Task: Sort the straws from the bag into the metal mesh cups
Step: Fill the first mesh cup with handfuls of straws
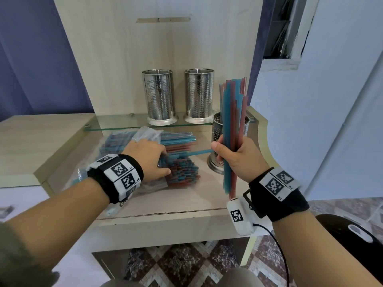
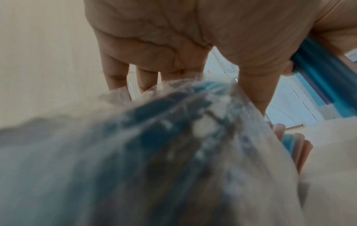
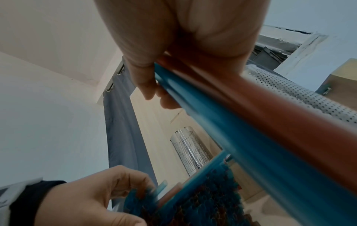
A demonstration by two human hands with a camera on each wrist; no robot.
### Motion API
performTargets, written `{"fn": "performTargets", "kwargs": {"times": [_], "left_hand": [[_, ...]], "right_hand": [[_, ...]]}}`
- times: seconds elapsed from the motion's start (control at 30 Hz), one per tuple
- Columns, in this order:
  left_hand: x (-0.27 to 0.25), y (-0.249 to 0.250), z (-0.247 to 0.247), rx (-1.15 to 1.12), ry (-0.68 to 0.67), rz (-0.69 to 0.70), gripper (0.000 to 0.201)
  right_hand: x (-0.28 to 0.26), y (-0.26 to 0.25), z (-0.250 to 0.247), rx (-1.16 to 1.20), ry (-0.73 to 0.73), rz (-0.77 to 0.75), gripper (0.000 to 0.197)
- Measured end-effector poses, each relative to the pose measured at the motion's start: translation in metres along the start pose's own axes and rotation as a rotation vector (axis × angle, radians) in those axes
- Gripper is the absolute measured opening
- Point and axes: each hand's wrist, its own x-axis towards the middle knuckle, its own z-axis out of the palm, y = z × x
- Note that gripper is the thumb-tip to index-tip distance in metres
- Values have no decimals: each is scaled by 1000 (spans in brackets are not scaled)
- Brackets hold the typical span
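Observation:
My right hand [image 1: 226, 155] grips an upright bundle of blue and red straws [image 1: 233, 121], also close in the right wrist view [image 3: 251, 122]. Directly behind the bundle, one metal mesh cup [image 1: 217, 133] stands on the table. Two more mesh cups [image 1: 160, 96] [image 1: 199, 94] stand on the glass shelf. My left hand [image 1: 163, 162] rests on the clear bag of straws [image 1: 145, 133] and pinches a single blue straw [image 1: 192, 152] that points toward my right hand. Straw ends [image 1: 183, 171] stick out of the bag's open side. The bag [image 2: 173, 137] hides my left fingertips in the left wrist view.
The glass shelf [image 1: 116, 123] runs along the wooden back panel [image 1: 124, 59]. Bare tabletop [image 1: 186, 199] lies in front of the bag. A blue curtain [image 1: 31, 69] hangs at the left, a pale wall [image 1: 310, 121] is close on the right, and a black object [image 1: 352, 235] sits low right.

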Motion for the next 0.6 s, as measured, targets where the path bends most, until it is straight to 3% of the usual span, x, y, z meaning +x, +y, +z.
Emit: {"fn": "performTargets", "kwargs": {"times": [0.13,0.33,0.6], "left_hand": [[-2,8,-6,119,-87,-8,27],[5,17,-16,262,-72,131,32],[30,34,-32,-4,-116,235,25]], "right_hand": [[-1,-3,3,24,-24,-5,24],[0,0,1,-14,-25,-7,25],[5,5,-5,-8,7,2,20]]}}
